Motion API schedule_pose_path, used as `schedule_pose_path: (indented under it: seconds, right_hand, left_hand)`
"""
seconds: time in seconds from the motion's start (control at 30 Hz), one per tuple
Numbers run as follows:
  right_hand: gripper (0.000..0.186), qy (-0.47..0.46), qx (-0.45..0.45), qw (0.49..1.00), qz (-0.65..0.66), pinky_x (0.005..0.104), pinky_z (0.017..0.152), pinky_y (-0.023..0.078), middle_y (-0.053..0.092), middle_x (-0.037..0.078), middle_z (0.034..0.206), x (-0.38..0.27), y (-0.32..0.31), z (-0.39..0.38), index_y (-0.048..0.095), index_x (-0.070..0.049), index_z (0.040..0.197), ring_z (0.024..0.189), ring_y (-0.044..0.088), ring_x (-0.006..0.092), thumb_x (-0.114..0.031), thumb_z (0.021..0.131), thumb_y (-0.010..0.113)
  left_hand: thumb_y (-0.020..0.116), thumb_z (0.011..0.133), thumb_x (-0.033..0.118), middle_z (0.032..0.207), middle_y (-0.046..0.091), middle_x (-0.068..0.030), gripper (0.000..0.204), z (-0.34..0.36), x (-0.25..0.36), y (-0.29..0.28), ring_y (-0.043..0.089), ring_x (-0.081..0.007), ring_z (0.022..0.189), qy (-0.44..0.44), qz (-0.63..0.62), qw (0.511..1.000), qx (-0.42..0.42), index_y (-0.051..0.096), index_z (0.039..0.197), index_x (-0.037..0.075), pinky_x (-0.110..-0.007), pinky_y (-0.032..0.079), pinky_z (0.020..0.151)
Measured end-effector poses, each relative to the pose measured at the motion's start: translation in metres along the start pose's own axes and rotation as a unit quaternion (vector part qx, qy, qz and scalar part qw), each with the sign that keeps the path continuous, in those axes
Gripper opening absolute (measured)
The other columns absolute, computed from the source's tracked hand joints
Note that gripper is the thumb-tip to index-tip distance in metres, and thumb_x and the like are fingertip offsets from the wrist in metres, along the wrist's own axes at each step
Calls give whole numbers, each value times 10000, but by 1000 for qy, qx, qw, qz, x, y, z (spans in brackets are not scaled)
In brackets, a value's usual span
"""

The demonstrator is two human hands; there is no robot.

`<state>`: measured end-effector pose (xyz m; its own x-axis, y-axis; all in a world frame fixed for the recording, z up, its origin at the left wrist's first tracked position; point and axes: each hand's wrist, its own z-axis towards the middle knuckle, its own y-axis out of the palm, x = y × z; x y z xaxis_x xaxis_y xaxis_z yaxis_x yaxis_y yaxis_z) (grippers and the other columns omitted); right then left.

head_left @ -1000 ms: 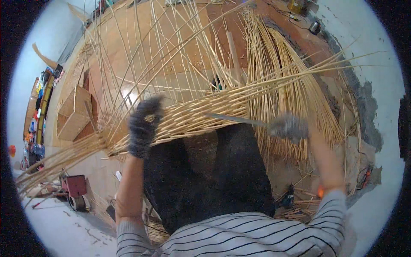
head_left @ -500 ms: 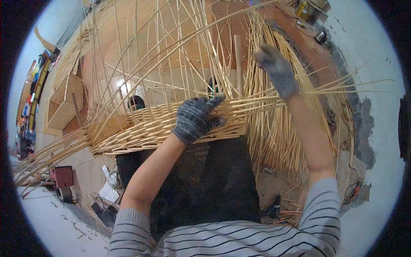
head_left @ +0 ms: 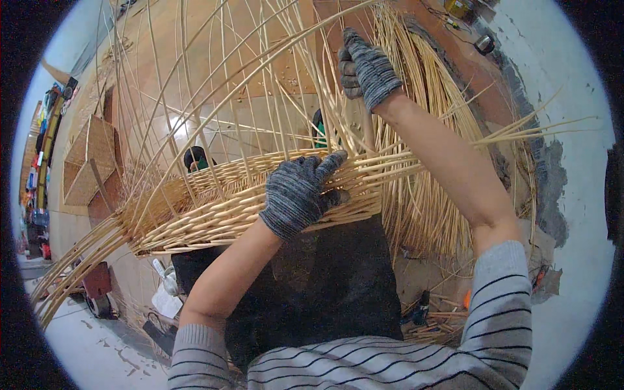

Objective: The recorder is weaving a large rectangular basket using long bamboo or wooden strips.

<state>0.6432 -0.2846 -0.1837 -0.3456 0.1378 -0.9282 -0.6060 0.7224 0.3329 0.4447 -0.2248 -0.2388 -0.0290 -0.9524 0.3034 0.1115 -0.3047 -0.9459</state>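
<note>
My left hand [head_left: 294, 195], in a grey knitted glove, grips the near wall of a partly woven wicker basket [head_left: 195, 229] close to its right end. Its index finger lies over the upper edge and the thumb presses the near side. Higher up, my right hand [head_left: 370, 70], gloved alike, is among the upright willow rods [head_left: 272, 107] with curled fingers and one digit pointing up. It covers the upper part of a thick wooden stick [head_left: 367, 127]; whether it holds that is hidden. Long loose rod ends [head_left: 520, 133] stick out to the right.
A big bundle of willow rods [head_left: 426, 188] lies on the floor at right. A dark cloth [head_left: 312, 279] covers my lap under the basket. At far left stand a woven panel piece [head_left: 91, 162] and cluttered shelves [head_left: 45, 156]. Rod ends [head_left: 71, 270] jut out lower left.
My right hand has swung left and upward, from beside the rod bundle to over the wooden stick. My left hand stays on the basket wall. The view has shifted slightly.
</note>
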Motion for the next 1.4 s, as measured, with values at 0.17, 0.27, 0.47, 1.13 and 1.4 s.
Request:
schedule_pose_path:
  seconds: [0.17, 0.27, 0.47, 1.13, 1.4]
  right_hand:
    - [322, 16, -3, 1000, 1, 242, 323, 274, 359, -52, 460, -5, -17, 6, 478, -145, 693, 343, 322, 93, -426, 850, 480]
    - [340, 13, 15, 1000, -15, 280, 363, 348, 379, -20, 467, -6, -13, 10, 483, -130, 695, 364, 372, 137, -435, 847, 483]
    - [92, -28, -45, 943, -329, 308, 511, 442, 498, 21, 657, 5, 0, 15, 497, -94, 769, 567, 486, 133, -140, 820, 436]
    - [336, -151, 144, 887, -412, 274, 743, 468, 561, 69, 1036, 77, -182, -150, 514, -71, 1107, 942, 543, 165, -266, 833, 518]
    - [508, -214, 125, 969, 24, 380, 667, 515, 527, 84, 1050, 17, -168, -268, 431, -81, 1184, 838, 571, 224, -320, 775, 615]
  left_hand:
    - [582, 712, 426, 931, 546, -123, 526, 8, 17, 8, 536, -282, 833, -15, 33, 998, 59, 467, 1173, 200, -407, 426, 715]
    - [567, 715, 350, 999, 548, -145, 462, 14, 37, -4, 533, -301, 877, -5, 74, 966, 246, 497, 1139, 181, -398, 431, 724]
    - [482, 777, 260, 807, 609, -160, 333, 45, 49, 22, 594, -322, 711, -87, 55, 992, 80, 537, 1014, 33, -434, 459, 587]
    - [484, 774, 131, 868, 565, -143, 221, -25, 104, -166, 560, -298, 786, 5, 140, 913, 384, 589, 963, 85, -367, 438, 712]
    - [499, 808, 80, 973, 560, -171, 255, -92, 168, -220, 493, -318, 997, 82, -75, 917, 384, 554, 1051, 27, -381, 380, 874]
